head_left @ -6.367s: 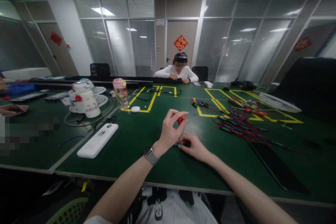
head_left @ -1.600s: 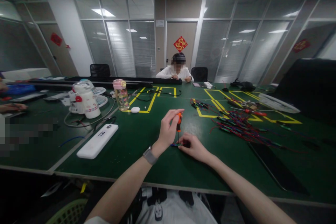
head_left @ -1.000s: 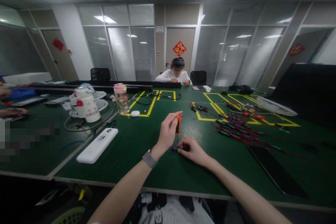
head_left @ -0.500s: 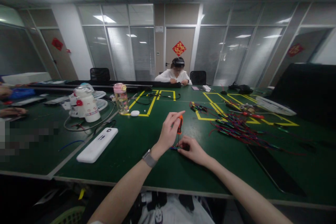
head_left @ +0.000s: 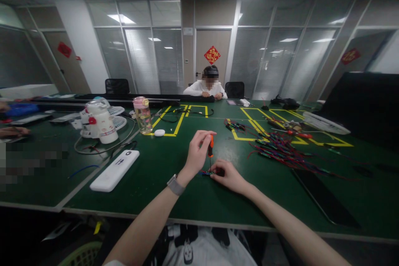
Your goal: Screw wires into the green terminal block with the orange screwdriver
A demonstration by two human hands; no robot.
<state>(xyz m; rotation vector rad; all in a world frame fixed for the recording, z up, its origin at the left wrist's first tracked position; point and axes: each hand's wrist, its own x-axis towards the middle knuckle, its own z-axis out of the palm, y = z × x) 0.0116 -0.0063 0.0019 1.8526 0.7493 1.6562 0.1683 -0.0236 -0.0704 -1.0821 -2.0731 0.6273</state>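
My left hand (head_left: 197, 154) is closed around the orange-and-black handle of a small screwdriver (head_left: 211, 147), held upright with its tip down on a small part (head_left: 206, 172) lying on the green table (head_left: 174, 191). A grey watch sits on that wrist. My right hand (head_left: 227, 174) rests on the table beside the tip, fingers pinched on the small dark part with coloured wires. What exactly the part is, I cannot make out.
A heap of red and blue wired pieces (head_left: 280, 149) lies to the right, near yellow tape lines. A white flat device (head_left: 114, 170), a white robot-like toy (head_left: 99, 121), a pink-lidded bottle (head_left: 142, 114) stand left. A person sits at the far side (head_left: 205, 86). A black slab (head_left: 324, 199) lies right.
The view tilted up and then back down a little. My left fingers shifted on the screwdriver handle, which stays upright on the part; my right hand stays put.
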